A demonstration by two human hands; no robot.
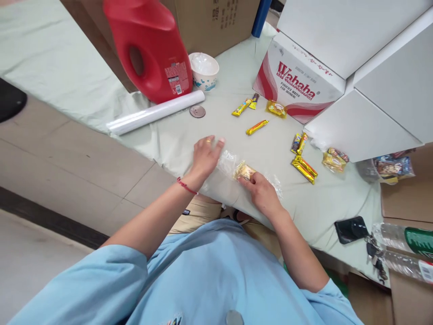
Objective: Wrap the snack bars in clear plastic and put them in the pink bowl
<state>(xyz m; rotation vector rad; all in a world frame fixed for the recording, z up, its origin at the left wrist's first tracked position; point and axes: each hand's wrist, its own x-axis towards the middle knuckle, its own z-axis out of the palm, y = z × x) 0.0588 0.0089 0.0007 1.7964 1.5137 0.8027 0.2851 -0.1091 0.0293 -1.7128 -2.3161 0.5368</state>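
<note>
Head view: my right grip [264, 191] pinches a gold-wrapped snack [244, 170] amid clear film [226, 161], nearer me and left of the Wahaha box [299, 81], my left grip [205, 156] loosely parted farther left of that box.

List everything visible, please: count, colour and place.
jug: 1, red, back left
paper cup: 1, white-blue, beside jug
roll: 1, white, before jug
disc: 1, grey, by roll
carton: 1, brown, behind jug
Wahaha box: 1, white-red, back right
plain boxes: several, white, right
slim packets: about 7, mostly yellow, mid-table
squat packets: about 3, yellow-red, near boxes
snacks: several, multicoloured, far right
phone-like item: 1, black, near right
keys: bunch, dark, beside it
bottles: 2, clear, far right
tablecloth: 1, pale green, beneath
wrapped piece: 1, gold, front centre
film: count unclear, clear, beside it
shirt: 1, blue, bottom
left hand: 1, bare, by film
right hand: 1, bare, holding wrapped piece
</note>
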